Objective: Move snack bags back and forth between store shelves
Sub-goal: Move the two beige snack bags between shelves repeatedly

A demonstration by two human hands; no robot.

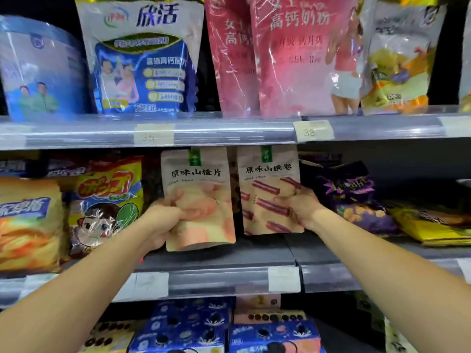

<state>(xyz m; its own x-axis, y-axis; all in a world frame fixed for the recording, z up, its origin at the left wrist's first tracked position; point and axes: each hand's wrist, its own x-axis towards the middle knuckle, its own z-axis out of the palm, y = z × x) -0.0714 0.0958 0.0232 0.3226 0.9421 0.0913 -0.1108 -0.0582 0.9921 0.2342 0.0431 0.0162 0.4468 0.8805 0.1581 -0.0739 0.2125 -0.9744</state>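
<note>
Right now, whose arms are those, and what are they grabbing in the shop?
Those arms belong to a person wearing a camera on the head, so you see what they see, looking at store shelves. There is only this one picture. The left hand grips a beige bag with pinkish slices printed on it. The right hand grips another beige bag showing red rolls. Both bags are at the middle shelf. Beside them sit a yellow bag and a purple bag. Pink bags stand on the shelf above, and blue boxes lie below.
</note>
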